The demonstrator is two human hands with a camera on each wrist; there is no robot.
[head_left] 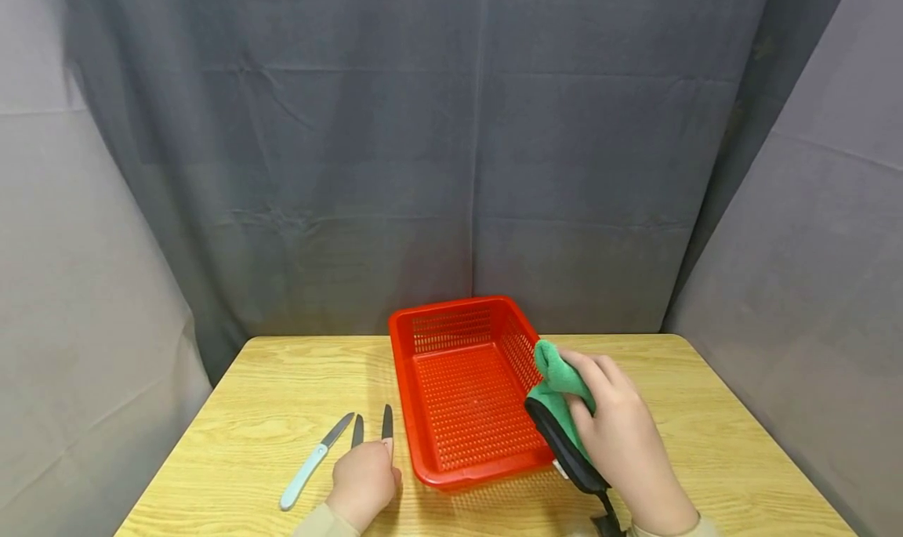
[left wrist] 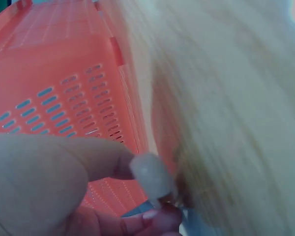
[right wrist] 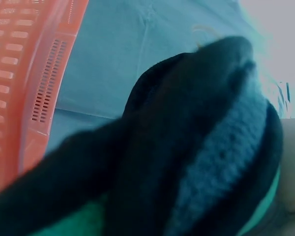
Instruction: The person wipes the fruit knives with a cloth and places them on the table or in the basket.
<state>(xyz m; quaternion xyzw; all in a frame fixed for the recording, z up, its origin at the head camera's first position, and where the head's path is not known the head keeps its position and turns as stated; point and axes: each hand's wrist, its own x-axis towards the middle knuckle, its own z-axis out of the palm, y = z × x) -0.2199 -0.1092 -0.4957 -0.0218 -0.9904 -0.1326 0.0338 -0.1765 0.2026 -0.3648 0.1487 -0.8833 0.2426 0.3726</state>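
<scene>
My left hand (head_left: 363,478) is low over the table beside the red basket's left side. Its fingers pinch a knife (head_left: 387,427) with a pale handle, the dark blade pointing away from me. A second knife (head_left: 358,429) shows only its blade, the rest hidden behind this hand. Left of it lies a knife with a light blue handle (head_left: 303,478). In the left wrist view, the fingertips (left wrist: 155,177) meet close above the table. At the basket's right side, my right hand (head_left: 624,427) grips a bunched green cloth (head_left: 560,376) with black edging.
The red plastic basket (head_left: 487,470), with slotted walls, stands in the middle of the wooden table (head_left: 247,411), between both hands. Grey curtains (head_left: 353,168) hang behind the table and at both sides. The cloth overlaps the basket's right rim in the head view.
</scene>
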